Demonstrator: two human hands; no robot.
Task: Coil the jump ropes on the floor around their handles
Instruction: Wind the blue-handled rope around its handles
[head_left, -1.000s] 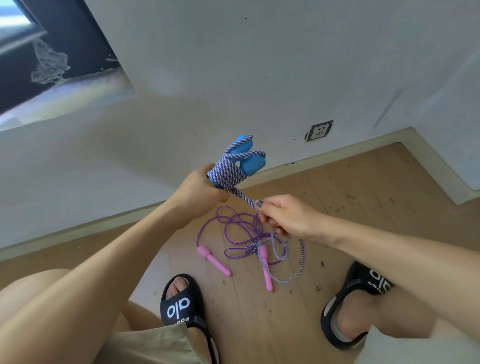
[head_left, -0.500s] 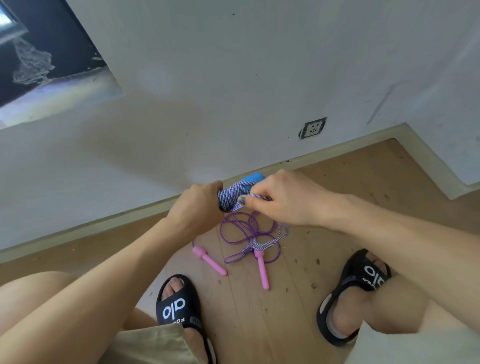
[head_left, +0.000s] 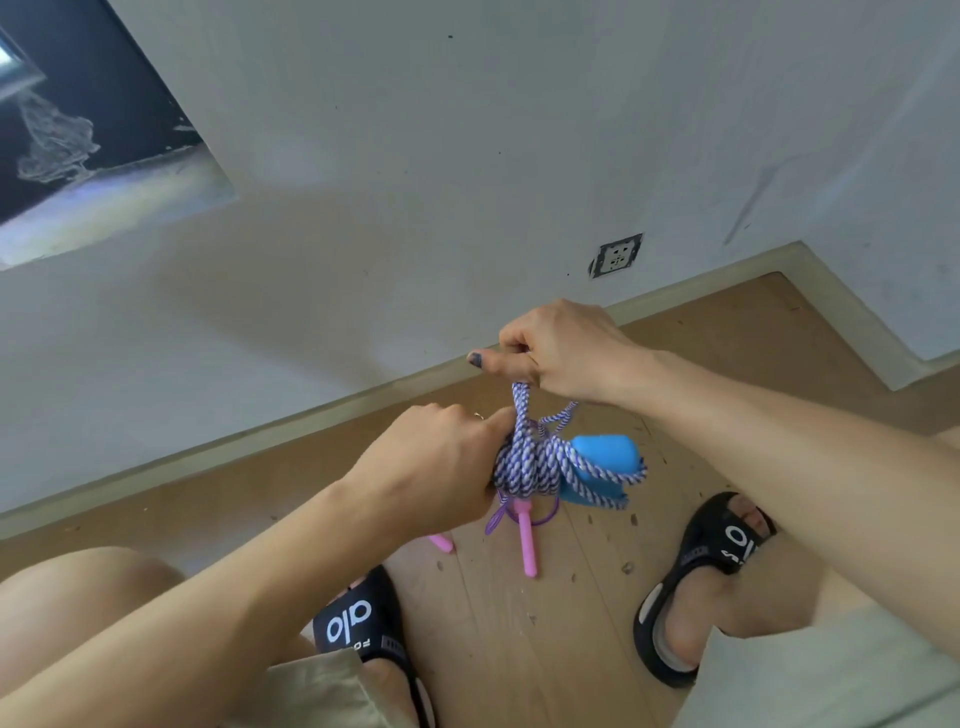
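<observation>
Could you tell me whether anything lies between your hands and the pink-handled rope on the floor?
Yes: the blue-handled rope, held by the left hand and right hand, hangs directly over the pink-handled rope, hiding most of it.

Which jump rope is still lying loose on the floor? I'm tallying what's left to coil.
The purple rope with pink handles, on the floor. The braided blue-handled rope is wound up, held by the left hand and right hand.
</observation>
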